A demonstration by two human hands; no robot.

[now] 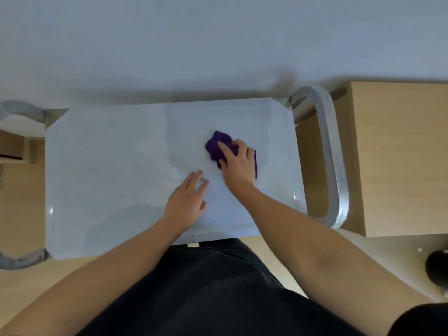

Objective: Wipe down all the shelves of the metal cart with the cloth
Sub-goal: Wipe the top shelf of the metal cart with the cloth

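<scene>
We find the purple cloth (217, 146) bunched up on the top shelf (109, 166) of the metal cart (294, 197), right of the shelf's middle and nearer its far edge. Our right hand (238, 166) lies on top of it and grasps it: the forefinger stretches across the fabric while the other fingers curl down into the folds. Part of the cloth sticks out beyond the fingertips, and another strip shows along the outer edge of the palm.

Our left hand (188, 202) rests flat on the bare shelf just beside the right wrist, released, fingers straight and close together, holding nothing. It is near the cloth but not touching it.

The shelf surface is pale and glossy, with faint streaks across it. A curved tubular handle (332, 151) rises at the cart's right end, and another handle (21, 112) shows at the left end. Beyond the right handle stands a light wooden cabinet (397, 154). A plain wall (218, 32) runs behind the cart, and wood-toned floor (36, 275) lies below. Our dark clothing (206, 287) fills the lower middle of the view.
</scene>
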